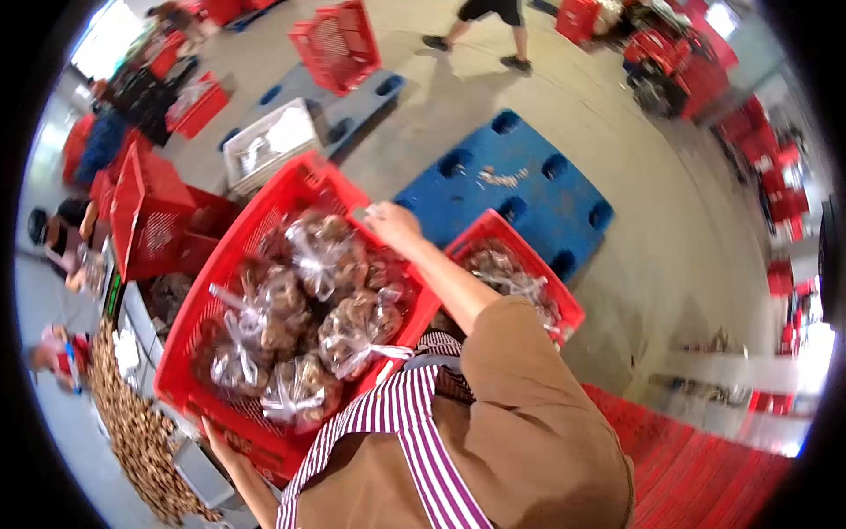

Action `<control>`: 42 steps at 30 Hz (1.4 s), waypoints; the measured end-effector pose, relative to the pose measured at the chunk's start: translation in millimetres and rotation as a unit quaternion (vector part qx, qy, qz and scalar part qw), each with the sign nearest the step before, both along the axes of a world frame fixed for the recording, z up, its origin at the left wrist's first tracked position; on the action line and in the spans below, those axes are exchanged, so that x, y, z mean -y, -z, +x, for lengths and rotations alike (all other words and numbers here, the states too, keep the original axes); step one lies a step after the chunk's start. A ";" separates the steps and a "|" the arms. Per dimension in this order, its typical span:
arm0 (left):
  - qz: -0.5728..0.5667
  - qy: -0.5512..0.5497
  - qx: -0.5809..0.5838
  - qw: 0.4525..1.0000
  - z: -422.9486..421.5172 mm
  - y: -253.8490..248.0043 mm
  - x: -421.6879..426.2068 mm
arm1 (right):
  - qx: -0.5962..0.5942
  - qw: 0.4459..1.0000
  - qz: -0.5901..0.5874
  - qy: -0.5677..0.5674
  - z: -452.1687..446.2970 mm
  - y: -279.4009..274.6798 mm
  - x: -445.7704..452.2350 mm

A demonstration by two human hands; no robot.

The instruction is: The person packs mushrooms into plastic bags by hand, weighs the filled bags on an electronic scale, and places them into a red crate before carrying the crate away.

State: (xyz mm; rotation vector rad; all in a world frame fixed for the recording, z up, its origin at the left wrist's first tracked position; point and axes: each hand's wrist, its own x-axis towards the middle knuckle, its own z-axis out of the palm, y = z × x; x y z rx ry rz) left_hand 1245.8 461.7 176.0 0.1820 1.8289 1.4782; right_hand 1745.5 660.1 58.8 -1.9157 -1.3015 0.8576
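A red plastic crate (187, 346) is tilted in front of my body, held between my two hands. Inside it lie several clear plastic bags (359, 328) of brown mushroom-like pieces, their tops tied. My right hand (394, 226) is closed over the crate's far right rim, with something small and pale at the fingers. Low at the near left side, my left hand (226, 448) grips the crate's wall, its fingers partly hidden.
A second red crate (564, 310) with bags stands beside a blue pallet (529, 167). A white crate (236, 167) and an empty red crate (339, 44) rest on another pallet. Loose brown pieces (132, 423) cover a table at left. People are at left; someone's legs (483, 33) show ahead.
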 end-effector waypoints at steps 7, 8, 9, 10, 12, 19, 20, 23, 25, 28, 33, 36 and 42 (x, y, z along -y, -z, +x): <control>-0.023 0.464 0.045 0.884 147.4 31.1 -190.8 | 0.000 0.942 0.038 0.332 185.5 43.0 248.3; -0.023 0.507 0.023 0.862 179.8 52.4 -216.5 | -0.137 0.916 0.045 0.373 198.3 37.3 290.7; -0.053 0.531 -0.022 0.845 226.9 59.5 -231.3 | -0.119 0.895 0.020 0.430 199.0 17.5 326.8; -0.039 0.569 -0.022 0.821 279.1 59.6 -232.1 | -0.131 0.863 0.023 0.488 199.3 7.0 356.2; -0.068 0.653 -0.030 0.754 353.0 110.4 -242.4 | -0.201 0.819 0.061 0.533 213.3 26.3 432.8; -0.069 0.791 -0.043 0.607 550.2 209.5 -141.0 | -0.156 0.738 -0.022 0.657 209.6 97.2 670.1; -0.036 0.798 -0.060 0.598 561.6 234.0 -122.8 | -0.185 0.752 0.001 0.633 208.7 124.9 719.7; -0.061 0.844 -0.114 0.520 605.8 259.1 -92.8 | -0.177 0.695 -0.098 0.690 165.6 148.5 739.1; -0.041 0.867 -0.185 0.460 635.5 271.8 -78.7 | -0.179 0.662 -0.135 0.715 158.7 155.6 741.4; -0.052 0.852 -0.221 0.471 642.3 269.4 -78.8 | -0.184 0.635 -0.169 0.731 159.7 159.2 744.2; -0.051 0.858 -0.225 0.460 626.1 258.1 -82.2 | -0.180 0.622 -0.195 0.737 167.5 155.8 751.4; -0.059 0.837 -0.231 0.493 623.6 263.1 -71.9 | -0.177 0.623 -0.214 0.731 171.7 151.5 748.6; -0.093 0.828 -0.220 0.507 603.2 225.0 -87.8 | -0.161 0.626 -0.234 0.726 189.0 145.8 728.7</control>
